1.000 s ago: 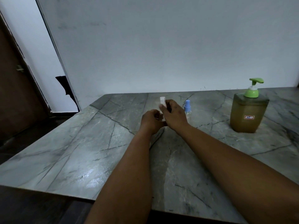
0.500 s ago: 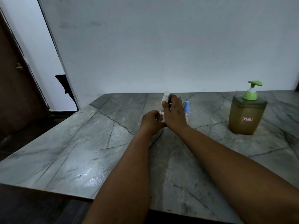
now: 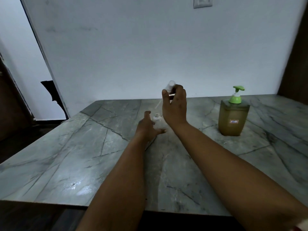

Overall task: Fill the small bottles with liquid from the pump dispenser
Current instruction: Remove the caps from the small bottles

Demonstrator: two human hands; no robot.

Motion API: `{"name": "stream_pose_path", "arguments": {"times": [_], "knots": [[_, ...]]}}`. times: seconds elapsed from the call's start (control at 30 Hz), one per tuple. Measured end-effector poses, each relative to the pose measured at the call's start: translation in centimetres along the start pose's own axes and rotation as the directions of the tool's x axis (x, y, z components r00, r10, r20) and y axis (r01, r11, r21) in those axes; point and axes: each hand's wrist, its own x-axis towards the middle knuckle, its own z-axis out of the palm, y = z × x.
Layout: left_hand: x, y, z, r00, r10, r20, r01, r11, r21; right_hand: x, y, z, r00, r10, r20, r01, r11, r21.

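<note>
Small white label (image 3: pixel 234 121) with unreadable blue marks on the amber pump dispenser (image 3: pixel 233 117).

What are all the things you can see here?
bottle: 1, clear, open, on the table by the left hand
sprayer: 1, white, tube hanging, lifted above the bottle
dispenser: 1, amber with green pump, standing at right
table: 1, grey marble
wall plate: 1, pale, top of the wall
left hand: 1, holds the bottle
right hand: 1, pinches the sprayer
</note>
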Motion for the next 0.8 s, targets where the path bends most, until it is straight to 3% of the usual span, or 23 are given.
{"name": "stream_pose_path", "arguments": {"times": [0.17,0.27,0.33,0.43,0.53,0.63,0.8], "knots": [[-0.2,0.1,-0.3,0.997,-0.017,-0.072,0.019,0.999,0.026,1.1,-1.4,-5.8,0.996,0.048,-0.07,-0.043,0.996,0.072],[-0.6,1.1,-0.3,0.98,0.047,-0.195,-0.006,0.979,0.203,0.6,-0.6,-10.6,0.983,0.154,-0.102,-0.145,0.985,0.091],[-0.9,2.0,-0.1,0.937,0.16,-0.311,-0.058,0.948,0.314,-0.3,0.2,-13.9,0.968,0.208,-0.138,-0.204,0.978,0.044],[-1.5,3.3,0.8,0.869,0.302,-0.392,-0.162,0.922,0.353,-2.2,2.3,-18.6,0.947,0.299,-0.12,-0.318,0.927,-0.201],[-2.4,4.6,1.9,0.858,0.341,-0.385,-0.247,0.93,0.273,-3.9,4.8,-21.6,0.897,0.436,-0.069,-0.414,0.777,-0.473],[-3.1,5.4,3.1,0.869,0.344,-0.355,-0.306,0.938,0.161,-5.4,5.7,-22.9,0.843,0.537,-0.002,-0.431,0.674,-0.6],[-3.4,5.6,4.3,0.89,0.35,-0.292,-0.324,0.936,0.137,-5.9,6.0,-23.2,0.833,0.552,0.008,-0.392,0.602,-0.695]]}}
